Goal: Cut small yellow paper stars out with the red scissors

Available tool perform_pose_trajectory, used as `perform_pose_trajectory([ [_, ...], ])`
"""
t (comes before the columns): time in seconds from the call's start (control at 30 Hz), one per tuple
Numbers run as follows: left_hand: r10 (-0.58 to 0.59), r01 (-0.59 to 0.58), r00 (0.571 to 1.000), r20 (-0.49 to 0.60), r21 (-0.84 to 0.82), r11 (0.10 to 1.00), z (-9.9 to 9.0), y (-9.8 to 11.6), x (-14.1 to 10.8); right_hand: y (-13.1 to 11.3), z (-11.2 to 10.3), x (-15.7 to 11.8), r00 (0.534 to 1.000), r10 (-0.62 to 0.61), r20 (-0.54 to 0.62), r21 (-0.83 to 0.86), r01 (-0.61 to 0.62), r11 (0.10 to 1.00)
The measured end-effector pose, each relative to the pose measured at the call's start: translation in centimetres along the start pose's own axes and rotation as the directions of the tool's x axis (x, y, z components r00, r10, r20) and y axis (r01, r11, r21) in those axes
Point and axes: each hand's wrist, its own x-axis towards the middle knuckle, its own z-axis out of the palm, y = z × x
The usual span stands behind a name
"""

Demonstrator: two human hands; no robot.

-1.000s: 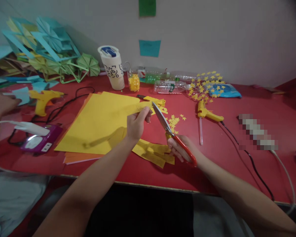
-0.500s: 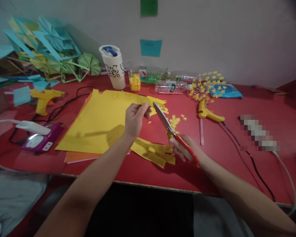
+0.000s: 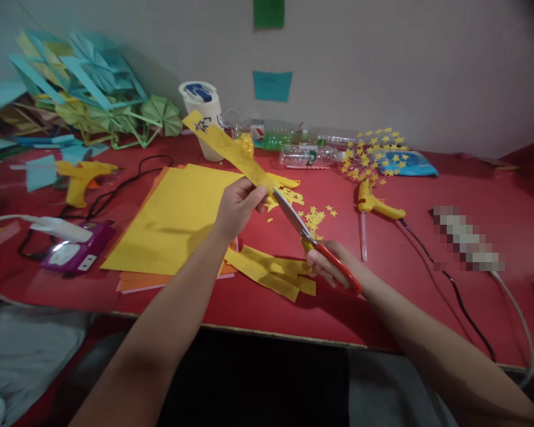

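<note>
My left hand [image 3: 239, 209] pinches a long yellow paper strip [image 3: 225, 147] near its lower right end. The strip slants up to the left, in front of the white tumbler [image 3: 211, 145], and faint outlines are drawn on it. Scissors [image 3: 293, 214] with red handles are gripped in my right hand [image 3: 328, 264]. Their blade tips meet the strip's end just beside my left fingertips; the blades look nearly closed. Small cut yellow stars [image 3: 314, 222] lie on the table behind the scissors, near yellow paper scraps [image 3: 287, 196]. More yellow strips [image 3: 271, 276] rest between my forearms.
Stacked yellow sheets [image 3: 160, 219] lie left on the red table [image 3: 404, 284]. Two yellow glue guns [image 3: 378, 207] flank the work, with cords. A purple power socket [image 3: 78, 249] is at left, folded paper shapes [image 3: 93, 89] behind it. Clear bottles [image 3: 309, 156] lie along the wall.
The yellow strip has swung up from lying low over the sheets to slanting in front of the tumbler. My left hand turned with it and moved slightly left; the scissors barely moved.
</note>
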Motion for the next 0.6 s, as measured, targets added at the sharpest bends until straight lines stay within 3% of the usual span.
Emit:
perform_pose_trajectory([
  [0.37, -0.002, 0.000, 0.999, 0.040, 0.026, 1.000, -0.59, -0.21, 0.14, 0.15, -0.39, -0.04, 1.000, -0.005, 0.003, -0.068, 0.005, 0.998],
  [0.6, 0.003, -0.003, 0.998, 0.066, 0.002, 1.000, -0.64, -0.03, 0.11, -0.25, -0.26, -0.02, 0.996, 0.079, -0.032, -0.078, -0.082, 0.994],
])
